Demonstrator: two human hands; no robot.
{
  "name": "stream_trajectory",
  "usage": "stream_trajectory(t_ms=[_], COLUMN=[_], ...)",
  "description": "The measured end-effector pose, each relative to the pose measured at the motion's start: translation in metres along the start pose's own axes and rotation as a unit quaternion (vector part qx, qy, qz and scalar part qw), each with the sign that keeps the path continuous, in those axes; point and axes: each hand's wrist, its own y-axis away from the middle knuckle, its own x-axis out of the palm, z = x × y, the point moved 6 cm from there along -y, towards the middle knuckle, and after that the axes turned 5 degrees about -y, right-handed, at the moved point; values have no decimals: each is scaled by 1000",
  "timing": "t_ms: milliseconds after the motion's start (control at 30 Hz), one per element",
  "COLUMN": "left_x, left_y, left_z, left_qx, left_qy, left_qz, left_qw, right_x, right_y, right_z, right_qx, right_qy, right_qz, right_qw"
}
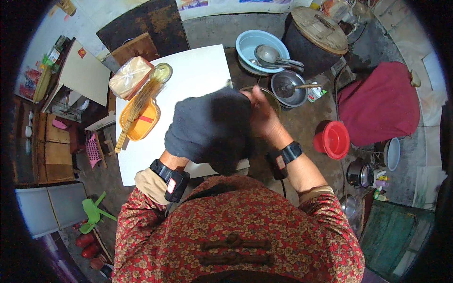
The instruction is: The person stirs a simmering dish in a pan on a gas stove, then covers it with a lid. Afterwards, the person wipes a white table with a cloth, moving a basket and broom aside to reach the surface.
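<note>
A dark, soft cloth [212, 123], possibly a knitted cap, is bunched in front of my chest. It hangs above the near right part of a white tabletop [198, 70]. My left wrist [175, 160] goes in under the cloth's lower left side, and the fabric hides the fingers. At the cloth's upper right edge is my right hand [263, 116], its fingers curled against the fabric and the thumb side raised. Part of that hand is in shadow. Both wrists wear black straps with small boxes.
A straw whisk [132, 118] lies across a yellow plastic basket [150, 129]. Behind them are a bagged package [131, 78] and a glass jar [162, 72]. Blue [247, 42] and steel basins [299, 100], a lidded vat [304, 46] and a red bucket [336, 139] stand to the right.
</note>
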Motion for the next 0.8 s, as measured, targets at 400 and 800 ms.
stream_trajectory(t_ms=[400, 800], left_x=[70, 104], left_y=[7, 16], left_z=[108, 147], left_qx=[-48, -166], left_qy=[347, 847], left_qz=[-120, -83], left_qw=[929, 498], right_x=[-45, -84], right_y=[21, 20], right_z=[17, 58], right_qx=[-104, -211], right_qy=[95, -14], right_qz=[-55, -105], right_qw=[988, 972])
